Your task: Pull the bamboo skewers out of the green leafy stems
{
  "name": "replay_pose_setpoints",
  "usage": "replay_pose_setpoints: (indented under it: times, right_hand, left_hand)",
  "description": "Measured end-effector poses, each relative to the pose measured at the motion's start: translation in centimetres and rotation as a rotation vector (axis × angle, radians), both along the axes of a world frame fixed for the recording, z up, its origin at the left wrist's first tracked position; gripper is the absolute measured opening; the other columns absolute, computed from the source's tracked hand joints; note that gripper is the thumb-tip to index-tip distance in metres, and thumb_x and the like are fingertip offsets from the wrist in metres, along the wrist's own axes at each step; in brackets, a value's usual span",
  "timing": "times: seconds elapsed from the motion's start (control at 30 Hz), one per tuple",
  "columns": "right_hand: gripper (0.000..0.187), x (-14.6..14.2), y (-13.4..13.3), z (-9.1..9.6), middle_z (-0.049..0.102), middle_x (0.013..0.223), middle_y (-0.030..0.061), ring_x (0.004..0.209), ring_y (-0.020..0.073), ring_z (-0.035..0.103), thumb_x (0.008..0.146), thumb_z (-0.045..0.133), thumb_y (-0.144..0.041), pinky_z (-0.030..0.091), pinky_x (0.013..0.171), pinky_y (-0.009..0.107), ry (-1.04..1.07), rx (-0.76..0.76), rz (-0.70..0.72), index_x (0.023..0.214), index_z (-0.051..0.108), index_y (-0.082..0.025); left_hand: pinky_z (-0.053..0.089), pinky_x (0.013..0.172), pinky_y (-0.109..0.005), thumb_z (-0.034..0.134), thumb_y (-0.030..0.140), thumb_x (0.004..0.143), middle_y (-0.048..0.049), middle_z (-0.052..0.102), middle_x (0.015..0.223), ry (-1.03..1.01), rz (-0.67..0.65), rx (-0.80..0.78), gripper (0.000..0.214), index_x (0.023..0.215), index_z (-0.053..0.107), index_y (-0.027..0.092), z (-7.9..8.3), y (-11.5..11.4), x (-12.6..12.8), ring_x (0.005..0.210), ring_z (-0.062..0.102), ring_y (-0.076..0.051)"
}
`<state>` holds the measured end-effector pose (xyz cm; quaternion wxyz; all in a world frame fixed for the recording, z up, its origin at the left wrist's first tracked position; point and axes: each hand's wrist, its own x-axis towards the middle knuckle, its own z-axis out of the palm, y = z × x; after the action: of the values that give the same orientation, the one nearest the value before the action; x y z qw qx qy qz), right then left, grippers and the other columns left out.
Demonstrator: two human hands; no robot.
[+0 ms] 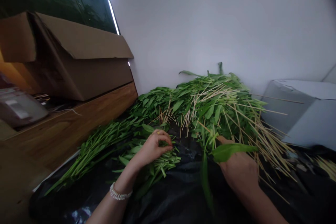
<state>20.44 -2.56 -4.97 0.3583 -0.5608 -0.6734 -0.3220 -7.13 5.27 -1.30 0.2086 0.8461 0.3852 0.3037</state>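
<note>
My left hand (153, 147), with a beaded bracelet (119, 193) on its wrist, curls into a pinch above a small bundle of cut leafy stems (168, 162). Whatever lies between its fingertips is too small to make out. To the right, my right hand (237, 169) is closed on a leafy green stem (214, 140). One broad leaf crosses the back of that hand and another hangs down below it. A thin wooden stick (204, 127) shows by its fingertips. Its fingers are partly hidden by the leaf.
Behind my hands rises a heap of leafy stems (175, 94) mixed with thin wooden sticks (265, 140). Black plastic sheeting (183, 192) lies underneath. An open cardboard box (105, 73) stands on a wooden surface (105, 106) at left; a white box (312, 112) stands right.
</note>
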Motion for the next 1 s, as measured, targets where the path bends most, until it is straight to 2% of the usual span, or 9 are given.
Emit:
replay_pose_setpoints:
  times: [0.13, 0.37, 0.5, 0.7, 0.87, 1.0]
  right_hand:
    - [0.031, 0.3, 0.2, 0.0, 0.068, 0.080, 0.0035, 0.055, 0.0111, 0.056, 0.088, 0.042, -0.017, 0.036, 0.050, 0.024, -0.005, -0.045, -0.019, 0.113, 0.060, -0.015]
    - [0.028, -0.9, 0.0, 0.0, 0.065, 0.076, 0.0014, 0.057, 0.0104, 0.053, 0.090, 0.040, -0.012, 0.033, 0.057, 0.026, -0.048, -0.026, -0.047, 0.109, 0.061, -0.014]
    - [0.029, -1.1, -0.1, 0.0, 0.063, 0.075, 0.0017, 0.058, 0.0109, 0.053, 0.091, 0.039, -0.013, 0.034, 0.058, 0.026, -0.058, -0.045, -0.016, 0.110, 0.061, -0.013]
    - [0.028, -1.5, -0.1, -0.1, 0.061, 0.071, 0.0006, 0.057, 0.0112, 0.051, 0.091, 0.040, -0.013, 0.034, 0.058, 0.026, -0.070, -0.030, 0.014, 0.109, 0.061, -0.014]
    - [0.028, -1.7, -0.1, -0.3, 0.061, 0.071, 0.0004, 0.057, 0.0119, 0.051, 0.090, 0.040, -0.012, 0.034, 0.059, 0.026, -0.076, -0.040, 0.029, 0.109, 0.061, -0.014]
    - [0.029, -1.8, -0.2, -0.4, 0.061, 0.071, 0.0007, 0.058, 0.0121, 0.052, 0.089, 0.040, -0.010, 0.034, 0.060, 0.026, -0.081, -0.048, 0.047, 0.110, 0.060, -0.013]
  left_hand:
    - [0.037, 0.090, -0.036, 0.067, 0.026, 0.079, -0.0054, 0.065, 0.097, 0.219, -0.008, 0.068, 0.008, 0.079, 0.075, 0.025, -0.2, 0.0, -0.5, 0.101, 0.052, -0.023]
    - [0.031, 0.096, -0.047, 0.060, 0.024, 0.084, -0.0061, 0.060, 0.122, 0.477, 0.091, 0.173, 0.019, 0.096, 0.073, 0.030, -1.2, 0.3, -0.6, 0.123, 0.039, -0.030]
    - [0.031, 0.096, -0.047, 0.063, 0.025, 0.082, -0.0061, 0.060, 0.123, 0.491, 0.091, 0.175, 0.014, 0.089, 0.074, 0.028, -1.2, 0.4, -0.6, 0.124, 0.039, -0.031]
    - [0.031, 0.095, -0.047, 0.063, 0.021, 0.082, -0.0046, 0.058, 0.128, 0.487, 0.023, 0.196, 0.023, 0.100, 0.071, 0.033, -1.3, 0.6, -0.6, 0.125, 0.039, -0.031]
    - [0.031, 0.096, -0.043, 0.061, 0.023, 0.084, -0.0047, 0.061, 0.123, 0.523, 0.020, 0.230, 0.013, 0.088, 0.073, 0.027, -1.7, 0.6, -0.5, 0.124, 0.041, -0.028]
    - [0.032, 0.096, -0.043, 0.056, 0.020, 0.088, -0.0057, 0.063, 0.120, 0.447, 0.028, 0.250, 0.013, 0.087, 0.068, 0.023, -1.7, 0.5, 0.0, 0.121, 0.045, -0.027]
